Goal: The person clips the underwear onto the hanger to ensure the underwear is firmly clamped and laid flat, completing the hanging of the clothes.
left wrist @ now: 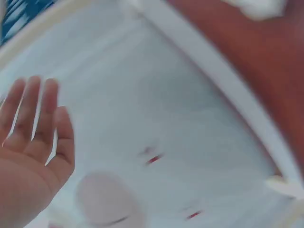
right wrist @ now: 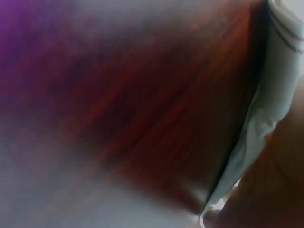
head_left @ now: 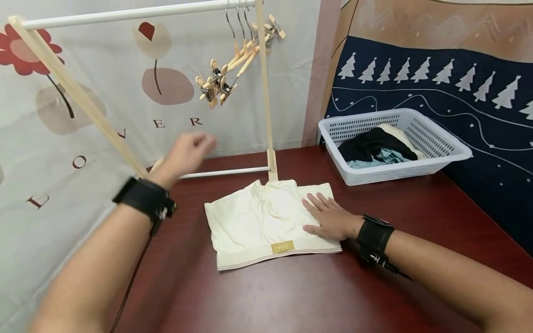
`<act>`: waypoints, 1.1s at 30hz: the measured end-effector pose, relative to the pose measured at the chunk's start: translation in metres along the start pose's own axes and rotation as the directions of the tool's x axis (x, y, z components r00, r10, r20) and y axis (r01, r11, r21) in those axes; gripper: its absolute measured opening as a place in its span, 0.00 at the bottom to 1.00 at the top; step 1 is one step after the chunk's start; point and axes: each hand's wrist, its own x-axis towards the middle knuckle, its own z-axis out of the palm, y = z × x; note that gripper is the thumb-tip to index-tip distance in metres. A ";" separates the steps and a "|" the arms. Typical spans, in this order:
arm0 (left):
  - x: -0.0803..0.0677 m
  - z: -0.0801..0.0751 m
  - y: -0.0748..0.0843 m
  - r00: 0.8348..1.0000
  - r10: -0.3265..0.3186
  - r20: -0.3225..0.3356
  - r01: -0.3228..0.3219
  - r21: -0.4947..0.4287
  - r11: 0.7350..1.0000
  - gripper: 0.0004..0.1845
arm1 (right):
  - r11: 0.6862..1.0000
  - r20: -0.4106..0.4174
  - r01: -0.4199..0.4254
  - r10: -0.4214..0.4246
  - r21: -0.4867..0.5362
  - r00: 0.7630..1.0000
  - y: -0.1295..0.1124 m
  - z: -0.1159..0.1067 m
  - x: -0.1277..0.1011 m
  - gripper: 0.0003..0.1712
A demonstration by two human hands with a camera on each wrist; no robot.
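Note:
Cream underpants (head_left: 245, 217) lie spread on the dark red table, their waistband with a gold label toward the near side. My right hand (head_left: 331, 217) rests flat on their right part, fingers spread. In the right wrist view the edge of the underpants (right wrist: 280, 80) shows beside part of the hand. My left hand (head_left: 187, 152) is raised in the air left of the underpants, blurred in the head view. The left wrist view shows that hand (left wrist: 35, 142) with its fingers extended and nothing held. Several clip hangers (head_left: 241, 58) hang above, to its right.
A wooden rack with a white top bar (head_left: 125, 16) stands at the back left, its lower bar (head_left: 225, 172) behind the underpants. At the back right sits a white basket (head_left: 408, 173) with black, teal and cream clothes (head_left: 376, 143). Printed cloths hang behind the table.

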 end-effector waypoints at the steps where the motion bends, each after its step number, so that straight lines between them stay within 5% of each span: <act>1: 0.010 -0.016 0.012 0.998 -0.030 -0.046 0.027 -0.064 0.998 0.21 | 1.000 0.000 0.000 0.000 0.000 1.000 0.000 0.000 0.000 0.48; 5: 0.041 -0.061 0.057 0.986 -0.123 -0.114 0.090 -0.260 0.961 0.20 | 1.000 0.006 -0.002 0.001 0.010 1.000 -0.002 0.000 -0.002 0.48; 10: 0.060 -0.079 0.089 0.985 -0.170 -0.004 0.155 -0.400 0.904 0.20 | 1.000 0.010 0.000 0.000 0.012 1.000 -0.003 0.001 -0.002 0.48; 17: 0.064 -0.072 0.101 0.967 -0.030 0.254 0.183 -0.610 0.771 0.20 | 1.000 0.007 -0.008 0.008 0.003 1.000 -0.005 -0.003 -0.002 0.47; 21: 0.065 -0.069 0.104 0.968 -0.002 0.250 0.173 -0.667 0.725 0.17 | 1.000 0.010 -0.010 0.010 -0.004 1.000 -0.005 -0.003 -0.002 0.47; 30: 0.066 -0.076 0.109 0.986 0.041 0.164 0.086 -0.695 0.714 0.20 | 1.000 0.014 -0.015 0.014 0.008 1.000 -0.006 -0.002 -0.002 0.48; 33: 0.064 -0.081 0.108 0.990 0.030 0.141 0.085 -0.737 0.671 0.18 | 1.000 0.011 -0.016 0.016 0.012 1.000 -0.006 -0.002 -0.001 0.48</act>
